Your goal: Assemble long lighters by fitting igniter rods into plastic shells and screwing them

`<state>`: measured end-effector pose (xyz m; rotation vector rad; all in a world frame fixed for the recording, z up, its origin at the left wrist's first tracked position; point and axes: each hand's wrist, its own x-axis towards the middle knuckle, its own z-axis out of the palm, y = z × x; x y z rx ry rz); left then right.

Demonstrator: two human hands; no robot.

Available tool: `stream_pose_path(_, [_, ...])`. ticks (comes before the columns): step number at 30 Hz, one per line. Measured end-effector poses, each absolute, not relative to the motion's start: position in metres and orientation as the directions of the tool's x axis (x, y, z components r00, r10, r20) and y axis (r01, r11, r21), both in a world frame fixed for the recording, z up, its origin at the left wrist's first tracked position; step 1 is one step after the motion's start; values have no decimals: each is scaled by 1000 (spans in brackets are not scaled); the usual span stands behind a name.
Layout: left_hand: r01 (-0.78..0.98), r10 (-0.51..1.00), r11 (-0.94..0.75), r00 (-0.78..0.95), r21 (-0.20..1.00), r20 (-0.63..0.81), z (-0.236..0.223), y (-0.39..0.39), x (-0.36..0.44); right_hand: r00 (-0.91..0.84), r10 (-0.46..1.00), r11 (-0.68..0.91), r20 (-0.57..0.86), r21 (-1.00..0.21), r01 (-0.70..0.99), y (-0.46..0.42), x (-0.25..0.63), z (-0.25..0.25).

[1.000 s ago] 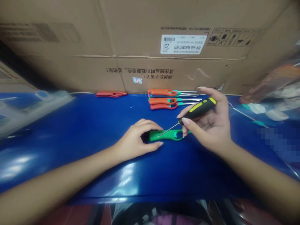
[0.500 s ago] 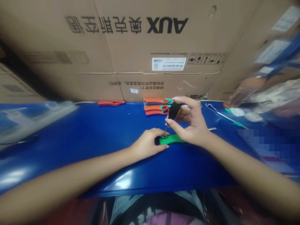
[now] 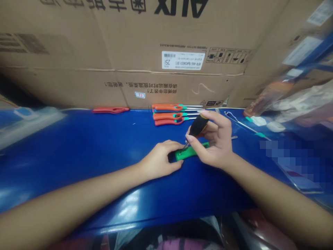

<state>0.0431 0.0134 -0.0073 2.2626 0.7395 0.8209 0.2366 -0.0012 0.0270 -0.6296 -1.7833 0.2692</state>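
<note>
A green long-nosed lighter (image 3: pixel 191 151) lies on the blue tabletop, its metal end showing past my right hand. My left hand (image 3: pixel 162 158) grips the near end of its handle between thumb and fingers. My right hand (image 3: pixel 217 140) is closed around a small screwdriver (image 3: pixel 198 125) with a black and yellow grip. The screwdriver leans, and its thin shaft reaches down to the green handle close to my left fingertips. Whether the tip sits in a screw or a slot is too small to tell.
Behind my hands lie several orange and red lighters (image 3: pixel 169 116) in a stack. A red handle piece (image 3: pixel 110 110) is farther left. A large cardboard box (image 3: pixel 125 52) walls off the back. Right: a metal lighter rod (image 3: pixel 247 126), a bottle (image 3: pixel 267 97) and plastic bags (image 3: pixel 307 107).
The camera view has shifted, so the box and lighters sit higher and more to the left. The screwdriver leans over further to the right. Both hands keep their holds.
</note>
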Motion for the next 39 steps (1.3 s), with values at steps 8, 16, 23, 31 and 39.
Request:
stream_pose_path(8, [268,646,-674,666,689,373,-8,15,43,-211,516,846,830,-454,279,-1,237,25])
stream_pose_path(16, [277,649,-670,669,689,361,-8,15,43,-237,485,863,841,-417,287,-3,236,27])
stream_pose_path(23, [277,652,-666,667,693,360,-8,14,43,-260,455,877,852,-379,296,-1,238,21])
stream_pose_path(31, [275,651,-665,669,694,359,-8,14,43,-270,454,876,849,-371,307,-3,238,20])
stream_pose_path(39, [276,653,-658,673,701,348,-7,14,42,-331,580,812,744,-494,312,-6,238,33])
